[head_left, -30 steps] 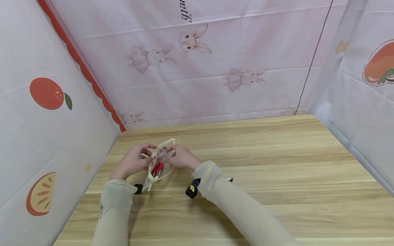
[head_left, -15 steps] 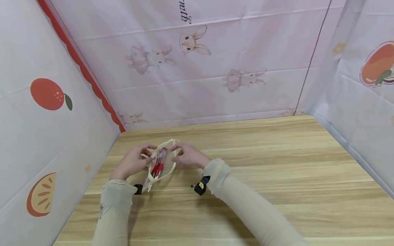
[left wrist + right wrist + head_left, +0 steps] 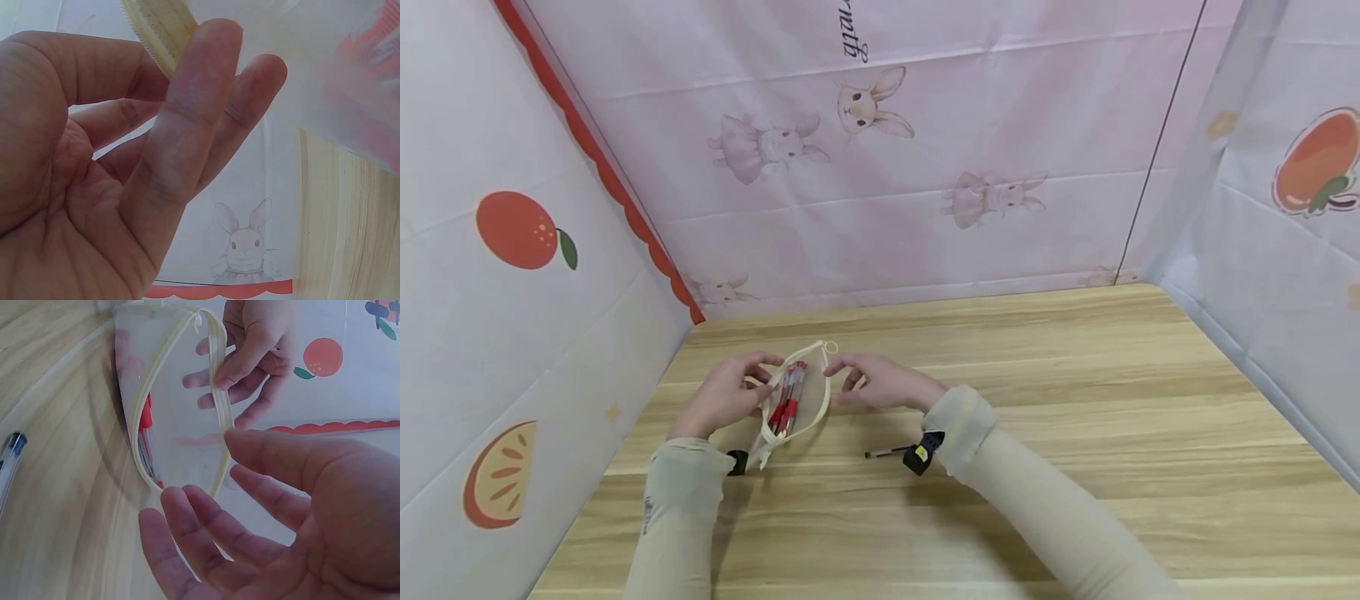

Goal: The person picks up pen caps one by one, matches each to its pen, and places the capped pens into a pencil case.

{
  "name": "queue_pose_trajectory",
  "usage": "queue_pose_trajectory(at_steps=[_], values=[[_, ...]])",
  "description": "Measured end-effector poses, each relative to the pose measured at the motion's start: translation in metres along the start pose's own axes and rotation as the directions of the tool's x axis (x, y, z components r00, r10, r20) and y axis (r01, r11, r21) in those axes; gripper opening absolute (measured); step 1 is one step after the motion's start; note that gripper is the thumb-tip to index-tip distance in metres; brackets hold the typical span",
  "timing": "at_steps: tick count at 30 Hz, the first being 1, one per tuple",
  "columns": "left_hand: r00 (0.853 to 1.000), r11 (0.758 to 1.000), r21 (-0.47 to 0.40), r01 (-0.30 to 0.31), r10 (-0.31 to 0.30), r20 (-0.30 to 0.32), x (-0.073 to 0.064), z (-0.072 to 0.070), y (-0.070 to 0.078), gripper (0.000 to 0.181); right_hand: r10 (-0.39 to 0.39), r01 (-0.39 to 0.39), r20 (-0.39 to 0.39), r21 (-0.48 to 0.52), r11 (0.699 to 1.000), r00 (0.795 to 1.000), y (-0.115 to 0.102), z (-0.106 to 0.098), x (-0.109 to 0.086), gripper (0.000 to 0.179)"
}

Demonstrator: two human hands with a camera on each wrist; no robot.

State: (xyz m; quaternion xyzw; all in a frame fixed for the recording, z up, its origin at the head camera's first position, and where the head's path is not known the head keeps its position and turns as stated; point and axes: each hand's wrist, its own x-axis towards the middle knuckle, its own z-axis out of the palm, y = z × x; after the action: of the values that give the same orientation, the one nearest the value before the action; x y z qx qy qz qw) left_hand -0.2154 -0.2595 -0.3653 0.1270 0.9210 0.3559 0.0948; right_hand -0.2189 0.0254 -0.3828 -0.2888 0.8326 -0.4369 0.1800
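A translucent zip pouch (image 3: 813, 398) with a cream zipper edge gapes at the left of the table. Several clear pens with red grips (image 3: 790, 408) lie inside it. My left hand (image 3: 722, 393) pinches the pouch's left zipper edge between thumb and fingers, as the right wrist view also shows. Just right of the mouth is my right hand (image 3: 883, 383), holding nothing. Its fingers are spread and loosely bent, the fingertips (image 3: 181, 497) close to the zipper edge (image 3: 220, 381). A separate pen with a dark end (image 3: 886, 452) lies on the table, partly behind the right wrist camera.
The wood-grain table (image 3: 1075, 433) extends far to the right of the hands. Printed cloth walls stand behind (image 3: 925, 250) and at the left (image 3: 580, 350) and right. A black camera (image 3: 922, 454) is strapped to the right wrist.
My right hand has drawn out of the pouch mouth and moved right, leaving the pens inside. The loose pen has come into view beside the wrist. The left hand keeps its place.
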Motion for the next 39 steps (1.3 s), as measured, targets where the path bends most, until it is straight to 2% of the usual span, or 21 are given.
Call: queue_pose_trajectory(at_steps=[5, 11, 13, 18, 20, 23, 29, 39], values=[[1.0, 1.0, -0.016, 0.004, -0.004, 0.005, -0.001, 0.0, 0.0, 0.044, -0.064, 0.067, 0.057, -0.037, 0.997, 0.996, 0.006, -0.005, -0.011, 0.049], [1.0, 1.0, -0.019, 0.002, -0.002, 0.009, 0.0, 0.001, 0.0, 0.044, -0.108, 0.129, 0.124, -0.17, 0.977, 0.986, 0.01, -0.011, -0.023, 0.048], [1.0, 1.0, -0.015, -0.001, 0.001, 0.011, 0.001, 0.002, -0.001, 0.044, -0.098, 0.128, 0.144, -0.218, 0.968, 0.985, 0.011, -0.011, -0.028, 0.052], [1.0, 1.0, -0.01, -0.003, 0.003, 0.007, 0.002, 0.002, -0.002, 0.044, -0.023, 0.084, 0.175, -0.353, 0.932, 0.984, 0.017, -0.007, -0.041, 0.078], [1.0, 1.0, -0.007, -0.007, 0.007, 0.007, 0.002, 0.002, -0.003, 0.044, -0.011, 0.086, 0.182, -0.41, 0.908, 0.983, 0.02, -0.006, -0.045, 0.079], [1.0, 1.0, -0.007, -0.012, 0.012, 0.009, 0.003, 0.003, -0.003, 0.044, -0.011, 0.097, 0.182, -0.472, 0.876, 0.983, 0.025, -0.004, -0.053, 0.072], [1.0, 1.0, -0.008, -0.01, 0.01, 0.011, 0.003, 0.004, -0.004, 0.043, -0.014, 0.104, 0.186, -0.481, 0.87, 0.983, 0.032, -0.005, -0.066, 0.06], [1.0, 1.0, -0.006, -0.016, 0.016, 0.016, 0.003, 0.004, -0.003, 0.043, 0.031, 0.067, 0.184, -0.501, 0.863, 0.982, 0.039, -0.008, -0.08, 0.063]])
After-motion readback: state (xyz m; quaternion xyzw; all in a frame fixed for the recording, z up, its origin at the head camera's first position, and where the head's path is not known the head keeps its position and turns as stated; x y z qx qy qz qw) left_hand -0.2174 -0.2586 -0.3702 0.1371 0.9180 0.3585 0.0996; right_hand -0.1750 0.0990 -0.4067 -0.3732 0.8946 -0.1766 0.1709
